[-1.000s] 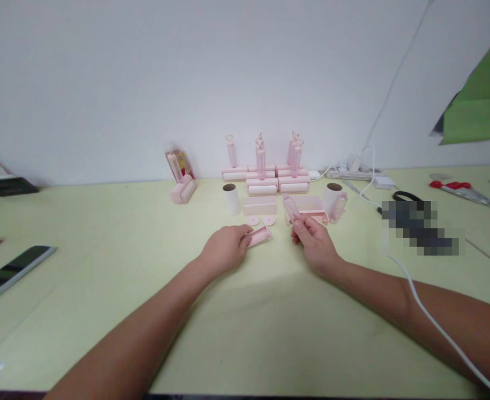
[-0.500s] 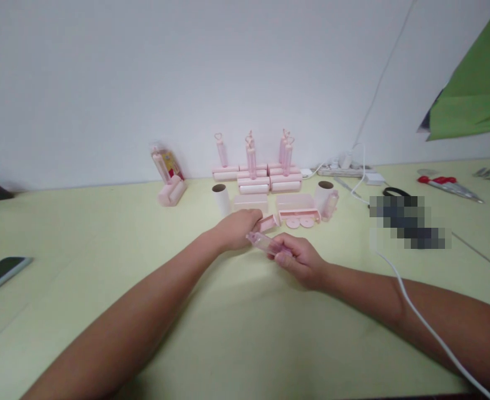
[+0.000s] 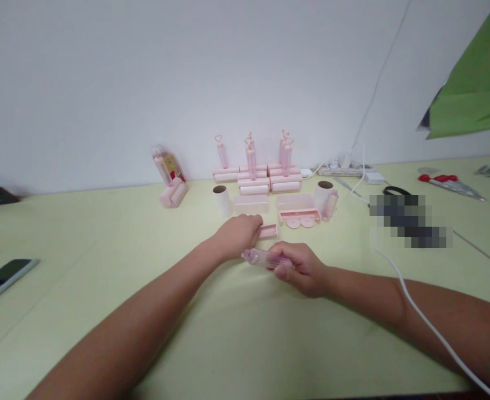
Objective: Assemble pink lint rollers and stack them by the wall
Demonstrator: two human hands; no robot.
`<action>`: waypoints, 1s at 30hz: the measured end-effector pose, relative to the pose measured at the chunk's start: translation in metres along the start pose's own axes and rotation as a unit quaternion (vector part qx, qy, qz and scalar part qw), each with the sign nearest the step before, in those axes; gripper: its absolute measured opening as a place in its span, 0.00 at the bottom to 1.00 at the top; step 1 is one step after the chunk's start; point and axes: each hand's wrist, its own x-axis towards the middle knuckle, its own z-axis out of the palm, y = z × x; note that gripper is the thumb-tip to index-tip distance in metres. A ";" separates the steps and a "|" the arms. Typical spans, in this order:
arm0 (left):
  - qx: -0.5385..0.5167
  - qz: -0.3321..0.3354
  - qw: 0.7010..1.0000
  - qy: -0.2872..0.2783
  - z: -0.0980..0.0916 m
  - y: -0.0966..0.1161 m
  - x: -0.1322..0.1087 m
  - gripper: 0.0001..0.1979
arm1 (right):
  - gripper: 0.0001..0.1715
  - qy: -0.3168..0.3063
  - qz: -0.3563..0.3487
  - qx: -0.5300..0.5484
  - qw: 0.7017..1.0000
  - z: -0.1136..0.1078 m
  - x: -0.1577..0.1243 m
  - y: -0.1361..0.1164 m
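Note:
My left hand [image 3: 237, 235] is closed around one end of a pink trough-shaped lint roller shell [image 3: 269, 231]; its fingertips are mostly hidden behind the hand. In my right hand [image 3: 303, 269] is a clear pinkish lint roller handle [image 3: 258, 257], gripped at one end, its narrow tip pointing left just below my left hand. Just beyond lie another open pink shell [image 3: 299, 214] and two flat pink discs [image 3: 294, 223]. Two translucent covers [image 3: 251, 204] and two white paper rolls [image 3: 222, 201] stand behind. A second clear handle [image 3: 330, 205] leans by the right roll.
Several lint rollers [image 3: 253, 184] with upright handles line the wall, and another [image 3: 173, 193] stands left of them. A phone [image 3: 4, 280] lies at the left. To the right are red-handled scissors [image 3: 451, 183], a power strip [image 3: 347, 170] and a white cable [image 3: 411, 303] crossing my right arm.
Both hands have come slightly nearer to me. The shell in my left hand has turned more level, and the handle in my right hand now tilts less.

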 end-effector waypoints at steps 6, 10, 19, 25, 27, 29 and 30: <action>0.084 -0.067 0.992 0.069 0.004 -0.009 0.029 0.11 | 0.12 -0.015 -0.018 -0.014 1.000 0.001 0.001 -0.002; 0.087 -0.066 0.992 0.069 0.015 -0.013 0.039 0.11 | 0.13 -0.013 -0.005 -0.017 1.000 -0.001 0.001 -0.002; 0.060 -0.045 0.994 0.079 0.002 -0.021 0.048 0.16 | 0.15 -0.017 0.006 -0.031 0.999 0.000 0.002 -0.001; 0.049 -0.007 0.997 0.066 0.003 -0.031 0.067 0.18 | 0.14 -0.017 0.007 -0.030 0.999 0.000 0.001 0.000; 0.047 -0.001 0.997 0.061 0.007 -0.034 0.069 0.21 | 0.14 -0.018 0.009 -0.031 0.999 0.000 0.001 0.000; 0.044 0.000 0.997 0.058 0.011 -0.036 0.067 0.24 | 0.15 -0.020 0.012 -0.032 0.999 0.000 0.001 0.000; 0.042 0.000 0.997 0.058 0.012 -0.036 0.065 0.24 | 0.15 -0.020 0.013 -0.032 0.999 0.000 0.001 0.000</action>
